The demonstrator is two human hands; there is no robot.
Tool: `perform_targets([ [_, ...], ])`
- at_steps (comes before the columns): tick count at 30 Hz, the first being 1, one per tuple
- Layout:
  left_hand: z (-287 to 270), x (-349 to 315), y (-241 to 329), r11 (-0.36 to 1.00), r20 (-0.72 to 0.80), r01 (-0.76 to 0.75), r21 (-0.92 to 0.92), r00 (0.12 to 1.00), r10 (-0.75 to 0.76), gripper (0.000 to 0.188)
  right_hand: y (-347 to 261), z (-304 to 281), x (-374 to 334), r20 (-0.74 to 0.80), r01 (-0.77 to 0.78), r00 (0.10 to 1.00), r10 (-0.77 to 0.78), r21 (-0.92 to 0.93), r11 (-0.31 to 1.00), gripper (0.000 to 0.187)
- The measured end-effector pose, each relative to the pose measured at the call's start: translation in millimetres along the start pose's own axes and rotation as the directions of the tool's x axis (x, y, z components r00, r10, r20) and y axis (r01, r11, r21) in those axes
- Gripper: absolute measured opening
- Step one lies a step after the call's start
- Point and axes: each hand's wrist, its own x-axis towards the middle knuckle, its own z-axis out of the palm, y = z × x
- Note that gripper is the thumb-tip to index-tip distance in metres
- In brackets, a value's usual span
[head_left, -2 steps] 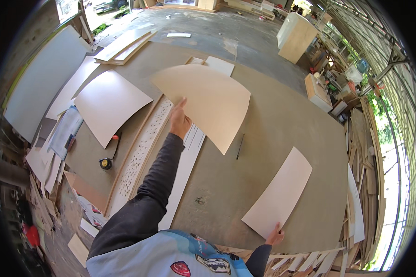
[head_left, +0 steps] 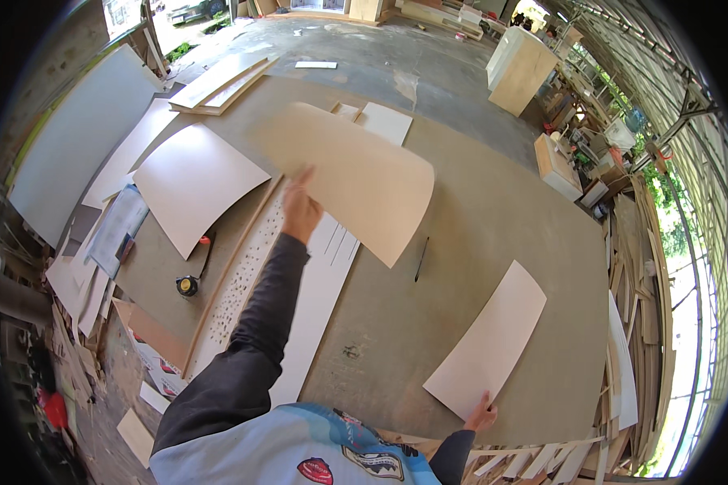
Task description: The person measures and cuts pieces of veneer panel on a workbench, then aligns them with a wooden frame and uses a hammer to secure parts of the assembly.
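My left hand (head_left: 302,212) grips the near-left edge of a thin tan sheet (head_left: 372,182), which is raised above the worktable (head_left: 477,218) and bent in a curve. Motion blurs the far-left corner of that sheet. At the near right, my right hand (head_left: 482,414) pinches the near end of a narrow, pale pinkish sheet (head_left: 493,335). Between the two sheets a dark pen-like stick (head_left: 421,259) lies on the table. Under my left arm run a long white strip with dark lines (head_left: 325,279) and a wood-edged strip covered in small specks (head_left: 236,284).
Another pale sheet (head_left: 198,182) lies to the left, with a tape measure (head_left: 188,285) near it. White boards (head_left: 222,85) are stacked at the far left corner. Wood offcuts (head_left: 639,267) pile up along the right side. A wooden cabinet (head_left: 522,73) stands at the far right.
My left hand has shifted a little to the left, and the tan sheet has tilted, its far edge swinging left. My right hand and its sheet have hardly moved.
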Motion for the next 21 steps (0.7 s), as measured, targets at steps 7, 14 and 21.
perform_targets([
  [7,-36,8,152,0.924,0.191,-0.339,0.178,0.933,0.305,0.026,6,11,-1,0.017,-0.030,0.999,0.031,-0.025,0.999,0.063],
  [14,-152,59,201,0.573,0.101,-0.664,0.480,0.691,0.716,0.029,5,5,-2,-0.010,-0.027,1.000,0.027,-0.024,0.999,0.059],
  [21,-331,77,244,0.909,-0.563,-0.388,0.151,0.723,0.402,0.037,-6,29,-16,0.044,0.006,0.999,-0.005,-0.023,1.000,0.058],
])
